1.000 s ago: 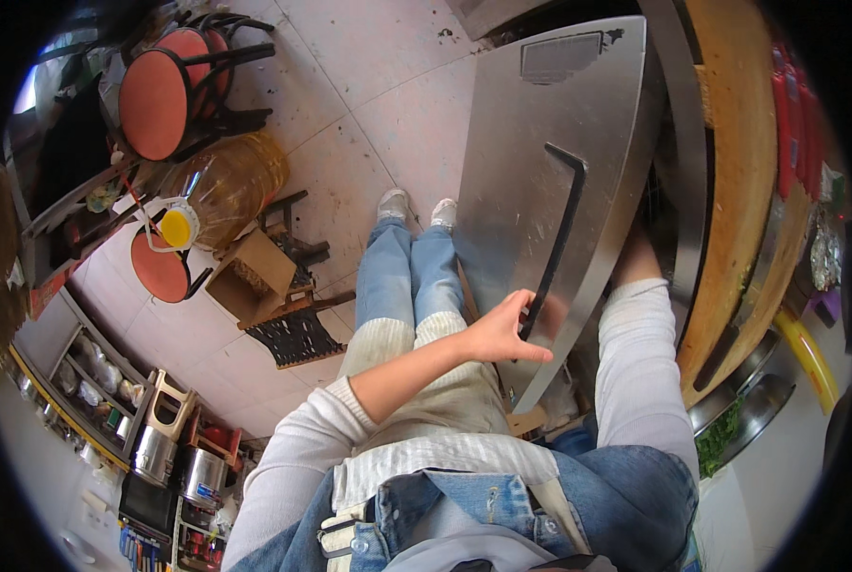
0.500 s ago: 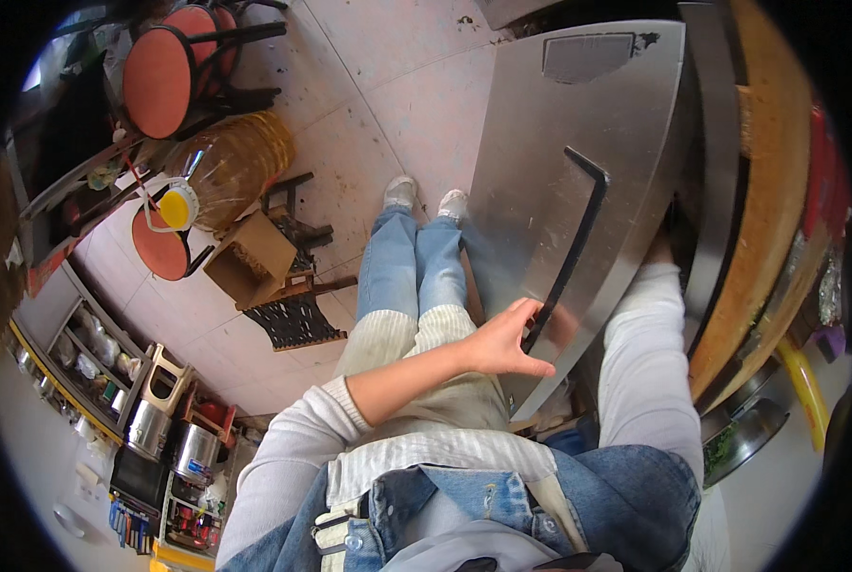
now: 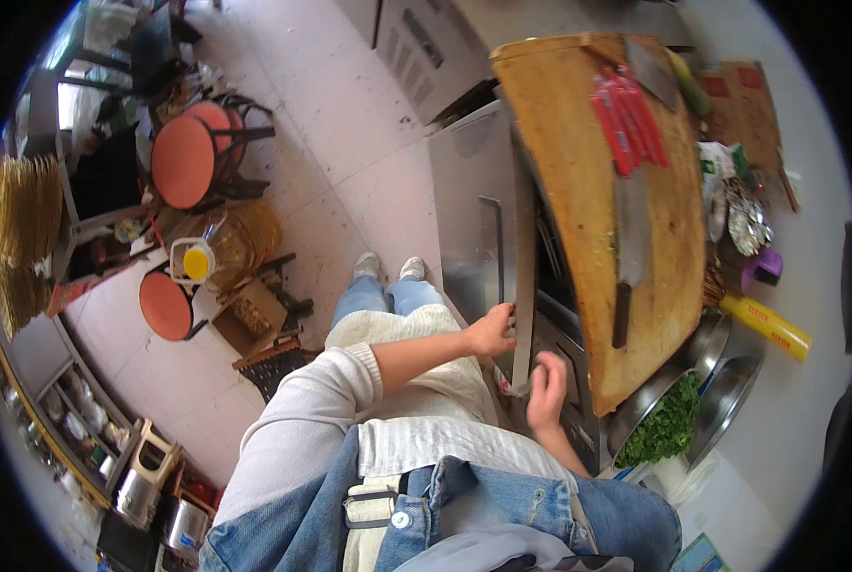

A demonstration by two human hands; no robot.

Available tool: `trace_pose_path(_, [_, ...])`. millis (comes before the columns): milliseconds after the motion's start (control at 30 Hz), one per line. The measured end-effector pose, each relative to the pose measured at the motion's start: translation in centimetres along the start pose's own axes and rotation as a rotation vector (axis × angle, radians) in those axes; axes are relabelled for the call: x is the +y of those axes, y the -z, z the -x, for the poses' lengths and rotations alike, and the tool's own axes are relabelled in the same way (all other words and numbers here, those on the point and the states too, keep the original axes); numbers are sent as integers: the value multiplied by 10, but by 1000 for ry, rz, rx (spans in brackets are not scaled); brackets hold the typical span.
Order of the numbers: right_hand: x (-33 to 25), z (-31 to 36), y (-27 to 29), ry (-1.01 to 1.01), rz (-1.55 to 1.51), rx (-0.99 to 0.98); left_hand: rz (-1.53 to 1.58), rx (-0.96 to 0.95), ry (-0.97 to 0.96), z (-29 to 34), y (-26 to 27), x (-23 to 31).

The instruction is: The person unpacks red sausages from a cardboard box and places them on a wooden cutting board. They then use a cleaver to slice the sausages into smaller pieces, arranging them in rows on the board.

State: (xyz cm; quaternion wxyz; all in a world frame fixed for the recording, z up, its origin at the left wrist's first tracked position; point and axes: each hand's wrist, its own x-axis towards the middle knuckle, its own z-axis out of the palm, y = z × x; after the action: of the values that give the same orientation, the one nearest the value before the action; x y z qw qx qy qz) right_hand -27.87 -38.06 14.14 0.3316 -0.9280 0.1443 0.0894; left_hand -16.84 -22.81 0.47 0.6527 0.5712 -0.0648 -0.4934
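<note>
A stainless steel cabinet door (image 3: 469,219) with a long dark handle (image 3: 496,250) stands narrowly ajar under the counter. My left hand (image 3: 491,334) reaches forward and grips the door's near edge, just below the handle. My right hand (image 3: 547,386) hovers with fingers apart on the other side of that edge, next to the dark cabinet opening (image 3: 555,286), holding nothing. A small pale scrap (image 3: 505,381) shows between the two hands; what it is cannot be told.
A big wooden cutting board (image 3: 569,172) lies above the cabinet, carrying a cleaver (image 3: 633,243) and red-handled tools (image 3: 624,114). Steel bowls with chopped greens (image 3: 669,424) sit at its near end. Two red stools (image 3: 186,160) and a cardboard box (image 3: 250,319) stand on the tiled floor to my left.
The door has swung from wide open to nearly closed. My left hand went from the handle to the door's edge, and my right hand came out of the cabinet into view.
</note>
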Motion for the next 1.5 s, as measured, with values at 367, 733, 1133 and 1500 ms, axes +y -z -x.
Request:
trace_pose_path(367, [-26,-103,90,162,265,388,-678,-211,-188,-19,46,128])
trace_pose_path(733, [4,-152,129,-64,276,61,-1555,308,-699,-129,103,368])
trace_pose_path(1133, [-28,-82,164,-547,-27,203,-1699,48,-865,-173,157,381])
trace_pose_path(1500, [-72,-114,115,-727,-926,454,-1744,-183,-815,-151,174,369])
